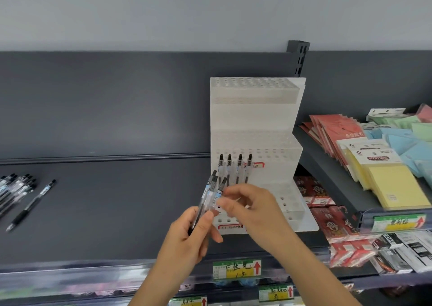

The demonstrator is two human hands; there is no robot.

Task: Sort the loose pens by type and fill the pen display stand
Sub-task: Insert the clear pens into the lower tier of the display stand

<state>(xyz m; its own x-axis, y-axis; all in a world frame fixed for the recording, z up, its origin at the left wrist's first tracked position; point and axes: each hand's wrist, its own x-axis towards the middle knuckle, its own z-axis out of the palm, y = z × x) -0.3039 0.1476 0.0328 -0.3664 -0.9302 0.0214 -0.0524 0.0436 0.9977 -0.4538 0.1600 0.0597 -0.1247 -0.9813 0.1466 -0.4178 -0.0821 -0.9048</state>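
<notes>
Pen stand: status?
Left hand grips bunch of pens, right hand pinches one. Stand holds four pens upright. Loose pens lie on shelf, left. Nothing else in the way.

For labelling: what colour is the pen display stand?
White pen display stand, clearest in the head view.

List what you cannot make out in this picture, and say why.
Head view:
1. Lowest tier of the stand: holes hidden behind the left hand and right hand.
2. Pile of loose pens: cut off by the left edge.
3. Right hand's grip on the held pens: fingertips blurred, pinching or just touching unclear.
4. Label on the stand: writing too small.
</notes>
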